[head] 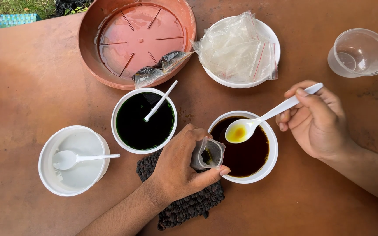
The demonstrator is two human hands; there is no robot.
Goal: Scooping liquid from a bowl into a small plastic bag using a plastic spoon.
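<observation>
Two hands at work over the desk [31, 74]. Left hand [176, 166] wrapped round a small clear cup [208, 154], fingers [193, 135] curled shut on its side, thumb under the rim, mouth of the cup tipped toward the right and held just over the near edge of a white bowl of dark brown liquid [246, 148]. Right hand [316, 120] pinching the handle end of a white plastic spoon [259, 120], fingers closed on it, spoon bowl holding a little yellow-amber liquid, level above the brown liquid and close beside the cup's mouth.

Under the left wrist, a dark woven mat [184, 205]. Beside it to the left, a white bowl of very dark green liquid [144, 120] with a second white spoon [160, 101] leaning in it. Farther left, a white tub [73, 159] with a third spoon [82, 158] lying inside. Beyond, a terracotta-coloured saucer [136, 39] with a crumpled plastic bag [160, 67] over its rim, a white bowl piled with clear plastic bags [239, 50], and an empty clear cup [359, 52] at the far right.

Likely risks, judging from this: narrow cup mouth against a wide spoon, so a drip past the rim back into the bowl or onto the mat; cup already tilted, so a spill with any further tip.
</observation>
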